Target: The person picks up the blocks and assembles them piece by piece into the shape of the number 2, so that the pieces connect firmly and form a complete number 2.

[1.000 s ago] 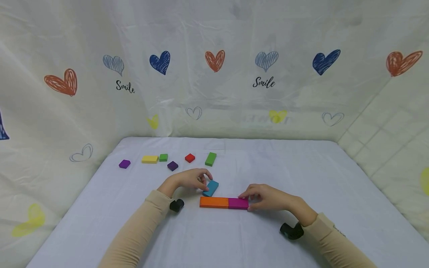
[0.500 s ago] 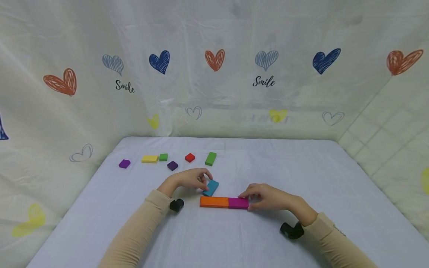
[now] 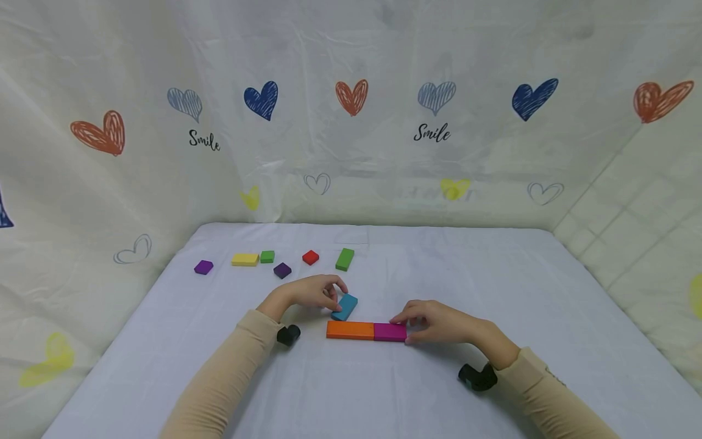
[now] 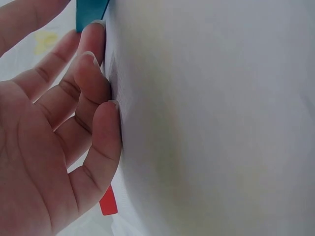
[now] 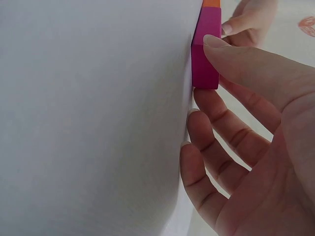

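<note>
In the head view, an orange block (image 3: 350,330) and a magenta block (image 3: 390,332) lie end to end in a row on the white cloth. My right hand (image 3: 441,323) pinches the magenta block by its right part, the thumb along the near edge; the right wrist view has the thumb on this magenta block (image 5: 205,64) too. A blue block (image 3: 345,306) lies slantwise just behind the orange one. My left hand (image 3: 312,292) holds it between thumb and fingers at its left side. Only a corner of the blue block (image 4: 90,14) appears in the left wrist view.
Towards the back left lie a purple block (image 3: 204,267), a yellow block (image 3: 245,260), a small green block (image 3: 267,256), a dark purple block (image 3: 282,270), a red block (image 3: 310,257) and a longer green block (image 3: 345,259). Behind the table hangs a heart-printed curtain (image 3: 384,158).
</note>
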`<action>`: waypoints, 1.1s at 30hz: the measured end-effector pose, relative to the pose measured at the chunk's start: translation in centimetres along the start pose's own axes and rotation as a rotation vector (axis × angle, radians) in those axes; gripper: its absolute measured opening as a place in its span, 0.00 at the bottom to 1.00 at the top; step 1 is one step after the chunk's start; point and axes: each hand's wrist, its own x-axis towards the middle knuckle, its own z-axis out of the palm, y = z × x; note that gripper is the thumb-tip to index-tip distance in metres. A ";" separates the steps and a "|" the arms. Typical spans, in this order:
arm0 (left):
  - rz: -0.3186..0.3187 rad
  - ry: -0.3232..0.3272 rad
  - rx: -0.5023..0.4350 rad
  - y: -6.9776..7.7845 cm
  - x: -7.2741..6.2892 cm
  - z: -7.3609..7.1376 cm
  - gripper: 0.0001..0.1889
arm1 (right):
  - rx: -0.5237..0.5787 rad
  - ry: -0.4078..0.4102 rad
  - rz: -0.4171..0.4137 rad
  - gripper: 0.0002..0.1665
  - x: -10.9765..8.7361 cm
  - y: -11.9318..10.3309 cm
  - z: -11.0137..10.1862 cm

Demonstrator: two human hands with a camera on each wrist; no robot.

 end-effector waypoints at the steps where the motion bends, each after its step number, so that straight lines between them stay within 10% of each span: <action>1: -0.002 0.000 0.001 0.0 0.0 0.0 0.21 | -0.001 0.000 -0.001 0.21 0.0 0.0 0.0; 22: 0.044 0.144 0.061 0.1 0.0 -1.4 0.13 | 0.011 0.000 0.010 0.22 0.0 0.3 0.0; 33: 0.069 0.318 -0.110 -0.5 0.6 -4.1 0.15 | -0.022 -0.007 0.013 0.22 0.0 0.3 0.1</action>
